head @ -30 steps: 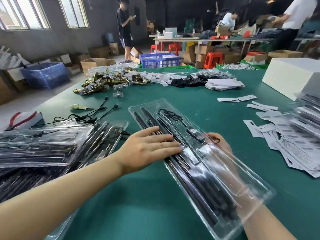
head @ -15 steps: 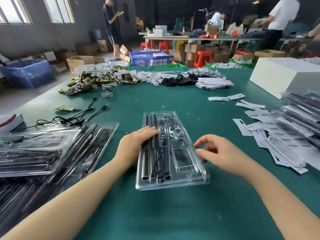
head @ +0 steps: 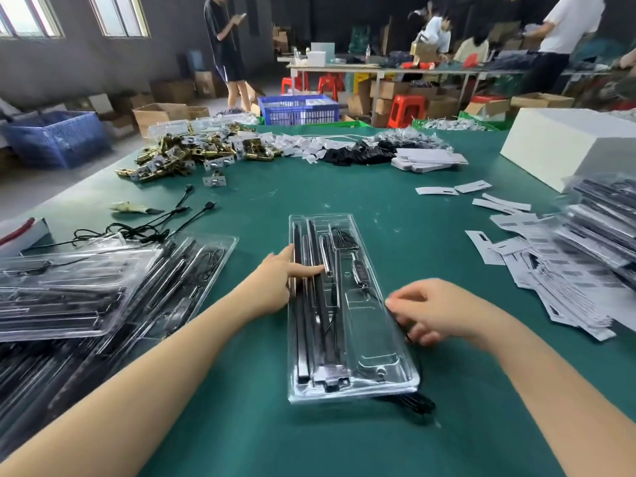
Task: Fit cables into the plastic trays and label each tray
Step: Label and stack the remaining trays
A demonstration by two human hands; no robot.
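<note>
Fitting step: my left hand (head: 275, 280) flat, pressing tray (head: 375, 356) mid-table; right hand (head: 433, 309) blurred, grip unclear. Next: tuck loose cable (head: 418, 406).

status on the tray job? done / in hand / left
Done: finished trays stacked far right. In hand: left hand presses flat on the centre tray; right hand at its edge, grip blurred, cable trailing out. Left: no label on it, labels unused, trays piled left.

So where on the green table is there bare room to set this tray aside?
Bare green mat lies beyond the clear plastic tray, before the brass hardware pile; more lies near, between the forearms. Crowded: stacked clear trays left, white barcode labels right.
</note>
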